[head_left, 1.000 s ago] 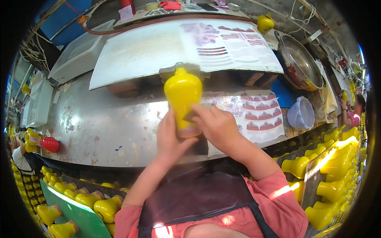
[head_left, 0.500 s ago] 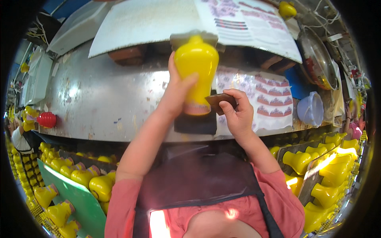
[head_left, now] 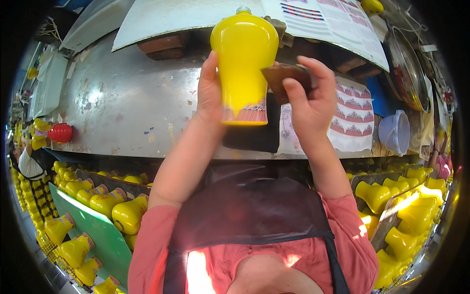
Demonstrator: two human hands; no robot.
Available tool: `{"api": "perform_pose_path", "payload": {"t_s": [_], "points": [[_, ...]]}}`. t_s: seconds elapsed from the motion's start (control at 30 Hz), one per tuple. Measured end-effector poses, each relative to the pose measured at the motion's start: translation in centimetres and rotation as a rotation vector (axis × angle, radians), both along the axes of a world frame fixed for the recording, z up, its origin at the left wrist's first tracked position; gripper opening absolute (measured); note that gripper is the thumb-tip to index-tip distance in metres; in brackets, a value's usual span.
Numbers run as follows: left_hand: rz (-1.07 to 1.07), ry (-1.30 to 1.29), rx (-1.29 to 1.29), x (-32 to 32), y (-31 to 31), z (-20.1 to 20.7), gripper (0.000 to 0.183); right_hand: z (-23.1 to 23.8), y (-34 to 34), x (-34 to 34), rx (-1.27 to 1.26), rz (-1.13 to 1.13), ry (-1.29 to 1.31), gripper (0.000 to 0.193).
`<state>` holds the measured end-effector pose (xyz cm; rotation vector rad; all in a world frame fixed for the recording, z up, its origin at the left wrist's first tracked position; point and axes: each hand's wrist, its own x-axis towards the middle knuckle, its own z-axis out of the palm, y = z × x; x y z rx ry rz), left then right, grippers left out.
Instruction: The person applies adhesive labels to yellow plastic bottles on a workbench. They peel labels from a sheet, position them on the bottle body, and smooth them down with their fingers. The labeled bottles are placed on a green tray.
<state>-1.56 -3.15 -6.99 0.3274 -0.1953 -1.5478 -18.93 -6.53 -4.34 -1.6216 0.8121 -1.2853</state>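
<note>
In my left hand is a glossy yellow vase, gripped from its left side and held upright above the bench. Its shoulder is wide, its neck short, and a purple-and-pink patterned band runs round the foot. My right hand pinches a flat dark-brown scraper blade between thumb and fingers, its tip close to the right side of the vase. Whether the blade touches the vase, I cannot tell. A black pad lies on the bench below the vase.
A metal bench spans the front. Printed decal sheets lie on the right, beside a light-purple bucket. A raised white board rests on bricks at the back. Yellow vases fill racks on both sides. A red object sits left.
The vase has come up and looks larger, with its patterned foot now showing. My right hand has moved up with the scraper blade, closer to the vase's side.
</note>
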Motion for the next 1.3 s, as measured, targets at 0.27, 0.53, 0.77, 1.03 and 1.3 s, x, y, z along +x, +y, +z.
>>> {"api": "perform_pose_path", "payload": {"t_s": [0.27,0.53,0.77,1.03,1.3], "points": [[-0.183,0.466,-0.207,-1.4,0.3,1.0,0.084,-0.7,1.1,0.5,-0.204,0.002,0.113,0.036],[0.007,0.118,-0.042,-1.1,1.1,1.9,0.078,2.1,1.2,-0.3,-0.105,0.029,-0.053,0.036],[-0.054,-0.121,0.092,-1.2,2.4,1.3,0.064,5.3,0.6,-1.1,-0.528,0.133,0.498,0.028],[0.276,-0.913,0.143,-2.1,1.1,0.5,0.087,3.2,-1.3,-3.5,-0.706,0.068,0.769,0.027],[0.260,-1.273,0.140,-1.4,1.5,-0.9,0.100,6.0,-20.2,-20.8,0.096,-0.458,0.385,0.023]]}}
